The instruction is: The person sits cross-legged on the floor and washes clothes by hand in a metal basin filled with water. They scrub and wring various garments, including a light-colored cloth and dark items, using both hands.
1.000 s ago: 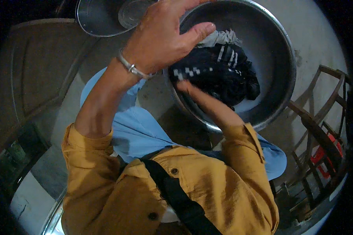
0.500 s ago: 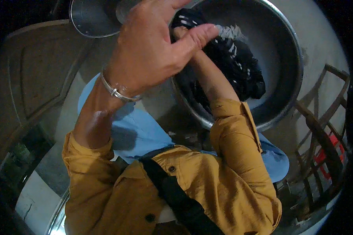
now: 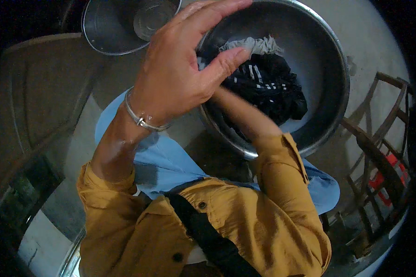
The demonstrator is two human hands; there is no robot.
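My left hand (image 3: 180, 64), wet and wearing a silver bangle (image 3: 141, 121), is raised close to the camera. Its fingers are stretched out, with the thumb apart, and nothing is in it. My right forearm (image 3: 249, 115) reaches forward over the near left rim of a wide metal basin (image 3: 326, 87). The left hand covers my right hand, so its fingers and anything in them cannot be seen. Inside the basin a bunched black garment with white marks (image 3: 277, 94) lies wet beside a pale grey cloth (image 3: 263, 45).
A metal bucket (image 3: 111, 27) stands beyond my left hand, left of the basin. Brown panelling or a board (image 3: 46, 87) fills the left side. To the right are a wooden slatted frame (image 3: 372, 147) and a red object (image 3: 388, 180) behind it.
My right hand, seen earlier at the black garment, has drawn left and back behind my left hand. More of the garment and grey cloth shows. The left hand stays raised, slightly lower in view.
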